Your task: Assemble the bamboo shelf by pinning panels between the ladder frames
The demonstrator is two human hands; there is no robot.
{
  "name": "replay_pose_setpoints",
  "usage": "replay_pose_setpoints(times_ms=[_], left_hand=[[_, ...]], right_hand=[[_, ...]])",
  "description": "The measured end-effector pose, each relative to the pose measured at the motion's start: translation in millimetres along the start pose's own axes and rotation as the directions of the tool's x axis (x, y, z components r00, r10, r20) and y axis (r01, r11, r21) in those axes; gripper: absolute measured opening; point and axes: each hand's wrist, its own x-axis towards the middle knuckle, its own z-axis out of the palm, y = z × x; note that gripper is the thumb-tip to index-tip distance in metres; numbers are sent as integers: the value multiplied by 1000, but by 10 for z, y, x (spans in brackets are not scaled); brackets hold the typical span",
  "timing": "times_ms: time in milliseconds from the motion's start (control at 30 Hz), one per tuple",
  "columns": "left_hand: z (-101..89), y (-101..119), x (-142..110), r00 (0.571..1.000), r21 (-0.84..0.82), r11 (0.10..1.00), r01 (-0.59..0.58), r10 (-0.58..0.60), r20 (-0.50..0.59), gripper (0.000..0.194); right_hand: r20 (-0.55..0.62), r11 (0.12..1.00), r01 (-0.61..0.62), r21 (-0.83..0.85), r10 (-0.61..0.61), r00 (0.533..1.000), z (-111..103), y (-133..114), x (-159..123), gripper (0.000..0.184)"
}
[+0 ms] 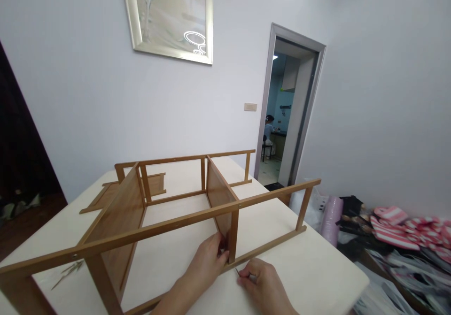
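Observation:
A brown wooden shelf frame (pixel 169 219) lies on its side on the white table, with two panels set across it between long side rails. My left hand (pixel 207 261) is closed around the lower edge of the nearer right panel (pixel 221 188), by a short crosspiece; its fingertips are partly hidden. Just to the right, my right hand (pixel 262 277) pinches a thin metal pin-like piece (pixel 237 272), pointed at the lower rail (pixel 271 247). Whether it is a screw or a hex key cannot be made out.
Several thin metal pieces (pixel 68 270) lie on the white table (pixel 317 268) at left. A smaller wooden panel (pixel 155 183) rests behind the frame. Striped cloths (pixel 398 226) and a pink roll (pixel 330 221) are piled at right. Through the doorway, a person (pixel 268 129) sits.

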Motion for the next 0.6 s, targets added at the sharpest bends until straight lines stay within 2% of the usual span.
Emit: replay_pose_setpoints(times_ms=[300, 600], left_hand=[[2, -11, 56, 1000, 19, 1000, 4, -4, 14, 9], [-14, 6, 39, 999, 46, 999, 23, -25, 35, 13]], right_hand=[[-14, 997, -49, 52, 50, 999, 36, -47, 95, 7], [-27, 996, -78, 45, 79, 996, -30, -66, 108, 8]])
